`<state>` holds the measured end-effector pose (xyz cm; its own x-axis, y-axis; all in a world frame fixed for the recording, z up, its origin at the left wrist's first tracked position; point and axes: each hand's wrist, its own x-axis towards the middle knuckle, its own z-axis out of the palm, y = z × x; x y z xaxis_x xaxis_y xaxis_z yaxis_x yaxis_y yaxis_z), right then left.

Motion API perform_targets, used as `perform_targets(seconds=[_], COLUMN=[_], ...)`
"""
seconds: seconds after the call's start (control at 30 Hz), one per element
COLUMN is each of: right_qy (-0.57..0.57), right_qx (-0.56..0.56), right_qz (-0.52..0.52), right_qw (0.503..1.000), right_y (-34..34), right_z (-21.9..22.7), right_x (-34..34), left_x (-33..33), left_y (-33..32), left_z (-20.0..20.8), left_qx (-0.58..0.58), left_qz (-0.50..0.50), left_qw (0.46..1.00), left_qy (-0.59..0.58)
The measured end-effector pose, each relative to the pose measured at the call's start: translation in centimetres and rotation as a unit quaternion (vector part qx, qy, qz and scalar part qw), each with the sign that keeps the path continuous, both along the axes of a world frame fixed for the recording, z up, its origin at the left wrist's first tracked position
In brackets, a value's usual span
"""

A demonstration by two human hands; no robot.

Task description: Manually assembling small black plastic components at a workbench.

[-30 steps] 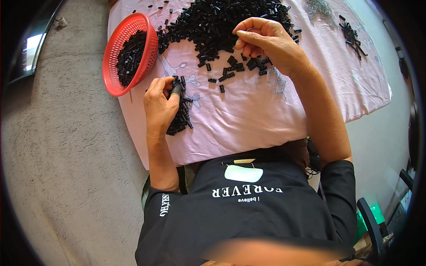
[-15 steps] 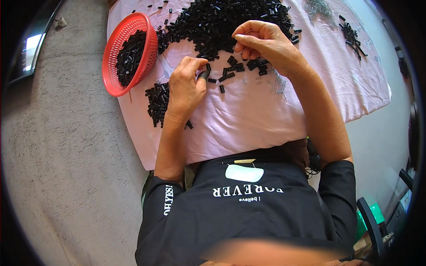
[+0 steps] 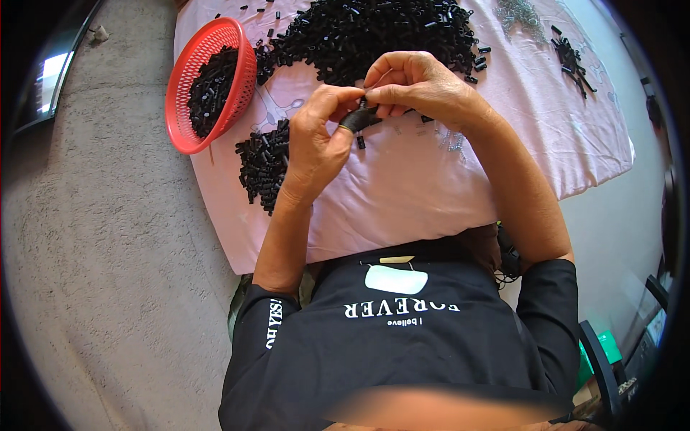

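My left hand [image 3: 320, 140] pinches a small black tube piece [image 3: 357, 119] between thumb and fingers above the pink cloth [image 3: 402, 194]. My right hand [image 3: 417, 86] meets it from the right, its fingertips closed on the same piece's far end. Behind both hands lies a big heap of small black pieces [image 3: 374, 32]. A smaller pile of black pieces [image 3: 262, 161] lies just left of my left wrist.
A red mesh basket [image 3: 188, 108] partly filled with black pieces stands at the cloth's left edge. A few black parts [image 3: 571, 57] and a cluster of small pale bits [image 3: 521, 11] lie at the far right. Grey carpet [image 3: 108, 251] surrounds the cloth.
My left hand left the small pile at the left, moved right and up to the middle, and now joins my right hand on one black piece. My right hand dropped slightly toward it.
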<state>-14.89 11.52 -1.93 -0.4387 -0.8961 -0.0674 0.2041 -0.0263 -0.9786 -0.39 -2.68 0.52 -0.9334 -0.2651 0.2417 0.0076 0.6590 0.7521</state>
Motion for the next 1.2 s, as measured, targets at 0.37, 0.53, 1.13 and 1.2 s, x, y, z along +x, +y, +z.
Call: perform_targets(seconds=[0.37, 0.53, 1.13, 1.2], right_qy=[-0.046, -0.035, -0.028, -0.018], right_qx=[-0.068, -0.082, -0.053, -0.053], right_qz=[-0.088, -0.115, -0.047, -0.044], right_qw=[0.993, 0.989, 0.997, 0.997], right_y=[0.4, 0.4, 0.5, 0.5], right_z=[-0.6, -0.9, -0.5, -0.6], right_x=[-1.3, -1.7, -1.2, -1.2], left_x=[-0.5, -0.3, -0.7, -0.9], left_y=[1.1, 1.6, 1.5, 1.3], left_z=[0.0, -1.0, -0.9, 0.0], left_qx=[-0.014, -0.106, -0.096, -0.068], left_qz=[-0.005, -0.077, -0.029, 0.025], left_qw=[0.999, 0.99, 0.995, 0.997], left_qy=[-0.037, -0.049, 0.014, 0.025])
